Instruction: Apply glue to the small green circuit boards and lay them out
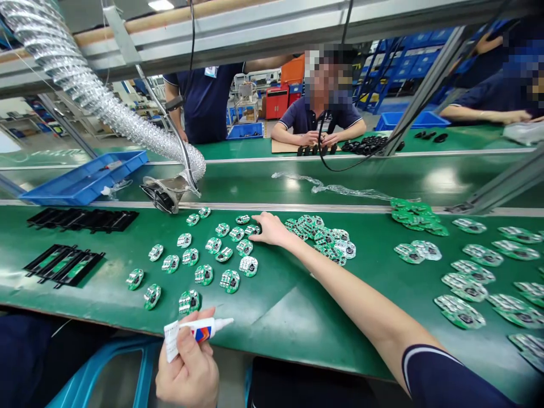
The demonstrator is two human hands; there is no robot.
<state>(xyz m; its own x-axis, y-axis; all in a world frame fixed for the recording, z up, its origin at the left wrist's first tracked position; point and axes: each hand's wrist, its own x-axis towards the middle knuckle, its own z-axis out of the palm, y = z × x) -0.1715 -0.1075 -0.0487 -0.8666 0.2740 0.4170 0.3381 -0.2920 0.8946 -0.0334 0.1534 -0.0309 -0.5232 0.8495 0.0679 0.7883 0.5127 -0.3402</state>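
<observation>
My left hand point(187, 367) is closed round a small white glue tube point(196, 332), nozzle pointing right, just off the near edge of the green bench point(276, 306). My right hand point(270, 228) reaches far forward, fingers together on a small round green circuit board point(252, 229). Several more round boards point(204, 274) lie spread out to its left, and a heap of boards point(325, 237) lies just to its right.
Black plastic trays point(63, 264) lie at the left, with a blue bin point(85, 178) and a silver flexible duct point(85, 85) ending in a hood. Bagged boards point(471, 289) cover the right. A conveyor runs behind; other people work across it.
</observation>
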